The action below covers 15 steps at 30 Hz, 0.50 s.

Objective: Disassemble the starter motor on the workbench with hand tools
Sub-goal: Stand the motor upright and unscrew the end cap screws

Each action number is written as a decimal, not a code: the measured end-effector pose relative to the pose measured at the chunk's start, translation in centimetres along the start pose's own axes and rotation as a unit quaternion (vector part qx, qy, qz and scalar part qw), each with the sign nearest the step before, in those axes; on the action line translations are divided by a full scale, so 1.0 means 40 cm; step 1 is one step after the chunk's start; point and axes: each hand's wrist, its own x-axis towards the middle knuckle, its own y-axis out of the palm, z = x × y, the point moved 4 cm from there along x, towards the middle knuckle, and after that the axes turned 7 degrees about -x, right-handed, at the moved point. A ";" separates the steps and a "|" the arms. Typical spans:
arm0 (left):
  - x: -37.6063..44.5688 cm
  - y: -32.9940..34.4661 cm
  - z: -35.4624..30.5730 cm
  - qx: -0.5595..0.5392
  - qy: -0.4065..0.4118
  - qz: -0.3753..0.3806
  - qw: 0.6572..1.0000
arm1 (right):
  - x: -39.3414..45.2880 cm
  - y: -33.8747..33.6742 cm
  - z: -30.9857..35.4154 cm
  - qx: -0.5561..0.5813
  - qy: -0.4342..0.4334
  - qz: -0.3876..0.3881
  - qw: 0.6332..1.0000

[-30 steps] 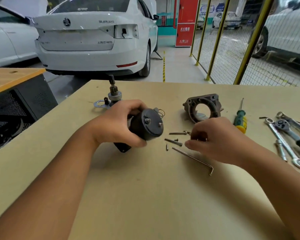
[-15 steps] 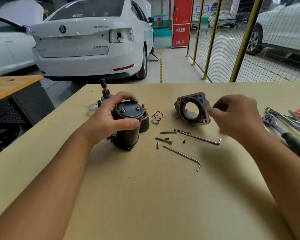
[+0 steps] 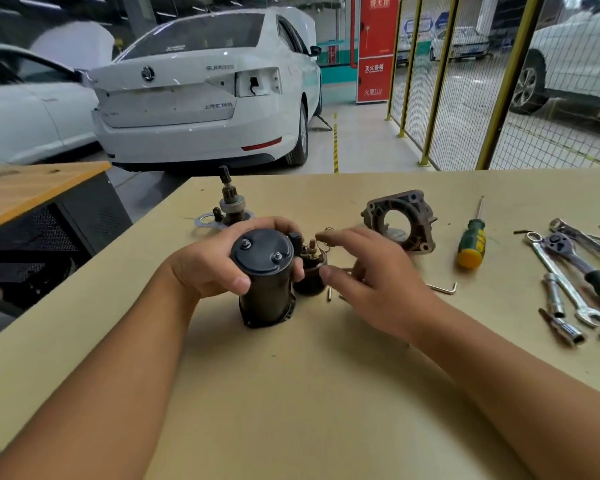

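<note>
Standing upright near the middle of the table (image 3: 326,393): black starter motor body (image 3: 265,282), end cap with two small nuts facing up. Wrapped around its upper part from the left by the left hand (image 3: 210,268), thumb across the near side, fingers (image 3: 278,225) curled over the far rim. Attached on its right side, smaller solenoid (image 3: 310,268) with a brass terminal stud on top. Hovering just right of the solenoid, right hand (image 3: 371,282), fingers (image 3: 329,271) loosely spread and relaxed, holding nothing, tips just beside the solenoid; contact cannot be told. Lying on the table by the solenoid's base, a small pin (image 3: 329,294). Poking out from behind the right hand, a bent hex key (image 3: 444,288). Behind the motor, drive gear assembly (image 3: 231,204) standing on end. Farther right, grey nose housing (image 3: 400,221), tilted with its round opening facing forward. Right of that, a green and yellow screwdriver (image 3: 471,242), then a ratchet (image 3: 582,263), wrenches (image 3: 565,282) and a socket extension (image 3: 561,322) near the table's right edge.
</note>
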 end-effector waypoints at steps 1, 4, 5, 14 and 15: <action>0.004 0.004 0.000 -0.006 0.000 0.000 1.000 | 0.007 0.013 0.007 0.000 -0.007 0.011 1.000; 0.012 0.005 -0.002 -0.050 0.002 -0.034 0.998 | 0.030 0.026 0.018 -0.002 -0.020 0.017 1.000; 0.013 0.005 -0.003 -0.071 0.003 -0.043 0.997 | 0.036 0.025 0.015 0.001 -0.014 0.021 1.000; 0.023 -0.015 -0.021 0.008 0.038 -0.260 0.965 | 0.067 0.014 0.017 0.047 0.033 -0.004 0.998; 0.024 -0.015 -0.023 0.009 0.044 -0.274 0.961 | 0.075 0.011 0.018 0.043 0.035 -0.003 0.998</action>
